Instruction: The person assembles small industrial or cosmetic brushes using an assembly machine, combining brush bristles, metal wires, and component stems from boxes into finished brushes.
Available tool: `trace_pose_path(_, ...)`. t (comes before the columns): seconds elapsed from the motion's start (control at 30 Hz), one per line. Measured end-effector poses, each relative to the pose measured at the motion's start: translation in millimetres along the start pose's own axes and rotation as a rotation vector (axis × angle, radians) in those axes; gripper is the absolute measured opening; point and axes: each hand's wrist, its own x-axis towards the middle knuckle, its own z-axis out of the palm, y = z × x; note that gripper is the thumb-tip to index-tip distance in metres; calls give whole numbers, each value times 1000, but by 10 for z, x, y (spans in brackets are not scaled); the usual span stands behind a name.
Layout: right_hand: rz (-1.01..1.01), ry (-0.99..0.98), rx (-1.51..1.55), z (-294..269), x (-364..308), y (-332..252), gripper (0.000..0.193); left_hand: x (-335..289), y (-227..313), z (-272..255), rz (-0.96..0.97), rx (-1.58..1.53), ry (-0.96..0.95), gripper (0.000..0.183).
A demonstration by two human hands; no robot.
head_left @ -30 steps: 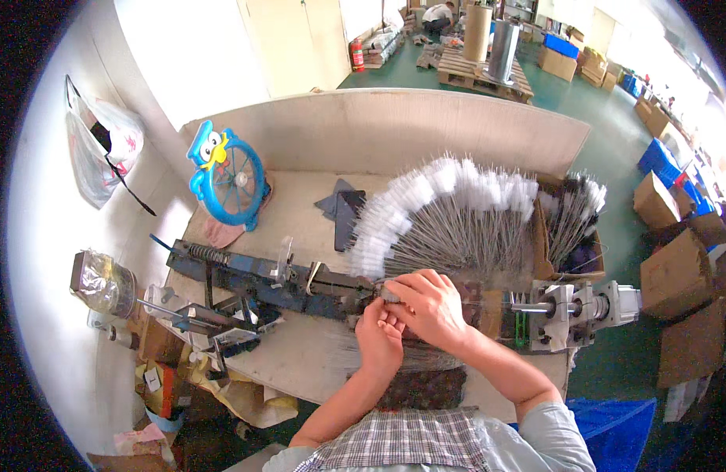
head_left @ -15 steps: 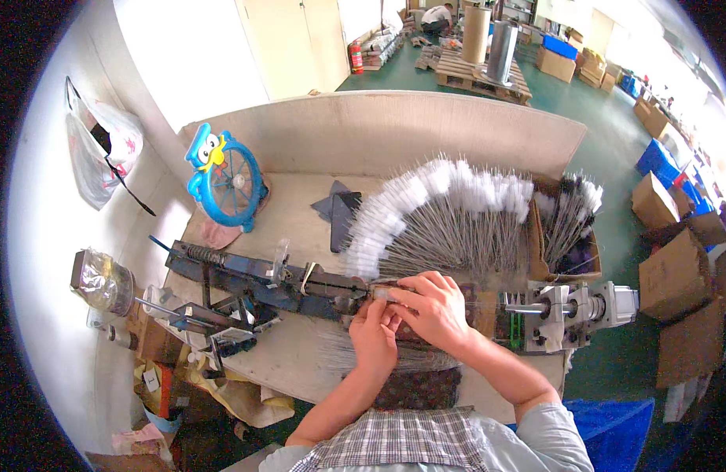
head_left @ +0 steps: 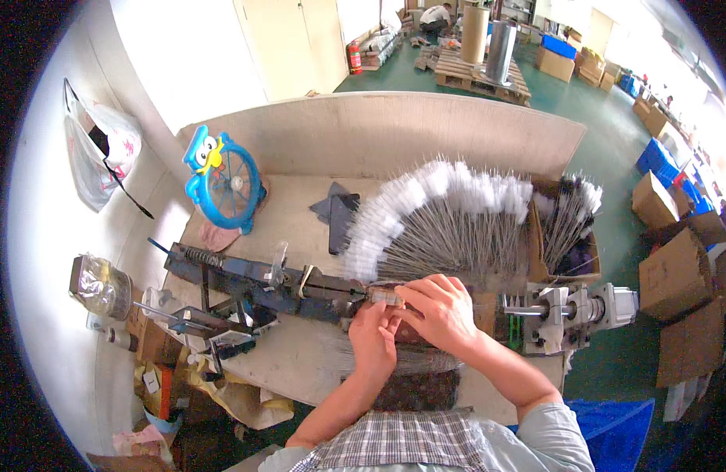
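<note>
Both my hands meet at the middle of the bench, at the right end of a long dark metal bar of a machine. My left hand is closed, its fingertips pinched just below a small pale block-like piece. From the right, my right hand reaches over with bent fingers, thumb and fingertips drawn together beside that piece. What exactly lies between the fingertips is too small to make out. Behind the hands, a wide fan of wire-stemmed brushes with white bristle heads lies on the bench. More thin wires lie under my wrists.
A motor unit with a shaft stands at the bench's right end. A box of brushes sits behind it. A blue cartoon-duck fan and a dark phone-like slab are at back left. A low board borders the far edge.
My right fingers have shifted slightly right, uncovering more of the small pale piece. My left hand stays almost in the same place.
</note>
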Motion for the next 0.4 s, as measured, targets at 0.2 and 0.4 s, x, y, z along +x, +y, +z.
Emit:
trace_pose_path(0.2,12,-149,-116,4,-159,68,14,-79,119,60,-74,-118,127,43)
trace_pose_path(0.4,47,-144,-27,-111,-174,142,15,-94,88,40,-97,124,33,66)
